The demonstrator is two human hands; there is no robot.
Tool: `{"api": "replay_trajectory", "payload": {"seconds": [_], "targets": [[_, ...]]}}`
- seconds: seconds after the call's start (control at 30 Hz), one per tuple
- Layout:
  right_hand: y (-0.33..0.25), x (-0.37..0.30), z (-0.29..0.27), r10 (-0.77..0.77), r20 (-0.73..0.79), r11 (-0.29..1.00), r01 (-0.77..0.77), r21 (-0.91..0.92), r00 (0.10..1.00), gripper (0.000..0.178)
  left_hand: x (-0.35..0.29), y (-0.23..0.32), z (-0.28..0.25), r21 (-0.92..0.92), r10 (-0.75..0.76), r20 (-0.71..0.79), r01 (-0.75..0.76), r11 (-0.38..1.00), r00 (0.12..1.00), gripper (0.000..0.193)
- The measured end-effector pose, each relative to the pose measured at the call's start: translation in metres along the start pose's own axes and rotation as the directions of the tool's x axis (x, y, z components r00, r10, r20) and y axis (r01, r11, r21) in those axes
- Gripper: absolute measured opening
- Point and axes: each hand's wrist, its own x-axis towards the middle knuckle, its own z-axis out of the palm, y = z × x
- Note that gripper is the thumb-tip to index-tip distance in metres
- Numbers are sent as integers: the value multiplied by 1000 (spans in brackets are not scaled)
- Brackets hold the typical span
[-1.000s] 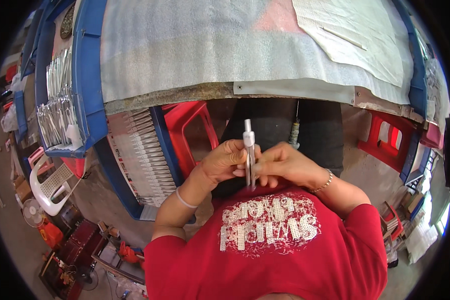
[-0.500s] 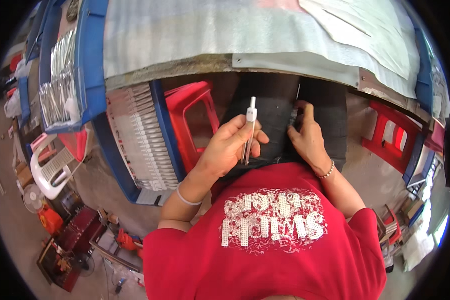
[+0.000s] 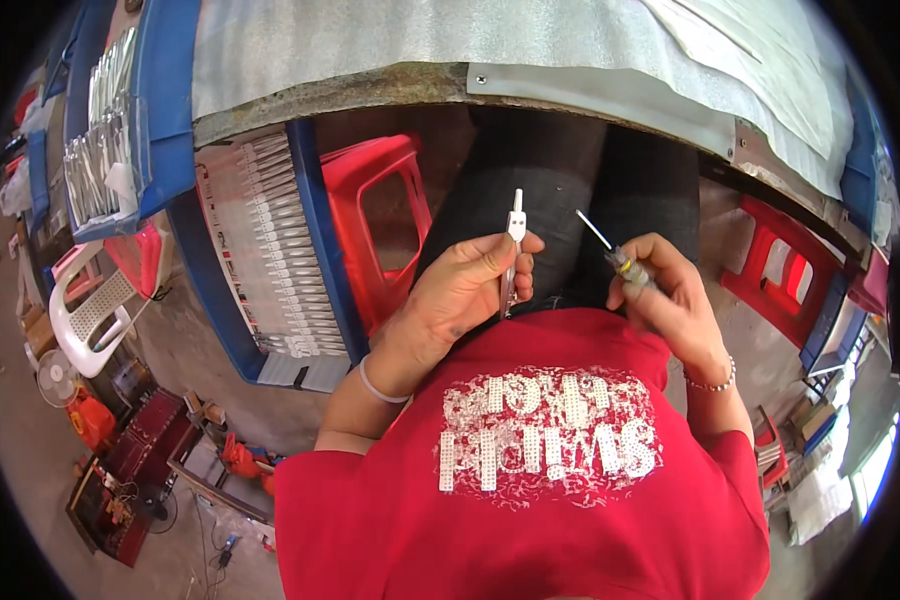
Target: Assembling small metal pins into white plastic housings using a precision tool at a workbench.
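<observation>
Over my lap, my left hand [image 3: 460, 290] is closed on a drawing compass [image 3: 516, 226] with a white head and metal legs. The compass stands nearly upright in the picture, its thin handle pointing away from me; the fingers cover part of its legs. To its right, my right hand [image 3: 678, 302] grips a screwdriver [image 3: 626, 264] by its translucent handle with a yellowish band. The thin metal shaft slants up and left toward the compass. A gap lies between the two tools.
Along the far side runs a workbench edge [image 3: 370, 92] under a pale sheet. A blue crate [image 3: 325, 240] at left holds rows of similar compasses [image 3: 280, 240]. Another blue bin [image 3: 165, 110] holds metal pieces. Red stools [image 3: 370, 165] flank my legs.
My right hand has come up and back from beside my thigh, bringing the screwdriver into plain view. The left hand has shifted slightly right with the compass. The view has tilted a little.
</observation>
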Motion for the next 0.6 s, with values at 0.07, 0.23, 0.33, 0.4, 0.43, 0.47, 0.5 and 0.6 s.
{"api": "replay_trajectory", "payload": {"seconds": [0.07,0.23,0.33,0.4,0.43,0.47,0.5,0.6], "targets": [[-9,-6,3,-160,-26,941,144,-306,987,31,-1,0,8,176,57,-87,-40,984,995,27],[-30,-9,10,-358,77,689,320,-650,930,35,4,-11,13,416,185,-139,-113,902,973,24],[-38,-7,12,-350,175,607,365,-706,920,39,4,-10,16,353,154,-136,-98,930,979,24],[-39,-5,14,-376,226,529,408,-744,899,42,5,-7,22,342,131,-157,-70,937,979,25],[-40,-3,15,-374,225,529,406,-745,900,42,6,-6,25,365,121,-200,-40,930,972,25],[-40,-1,16,-371,245,504,416,-757,896,42,7,-5,27,387,112,-243,-9,922,964,25],[-41,1,17,-367,265,478,425,-768,892,42,7,-4,26,385,110,-243,-8,923,964,25],[-41,5,20,-351,277,446,420,-790,895,42,7,-1,23,454,113,-205,-8,891,972,25]]}}
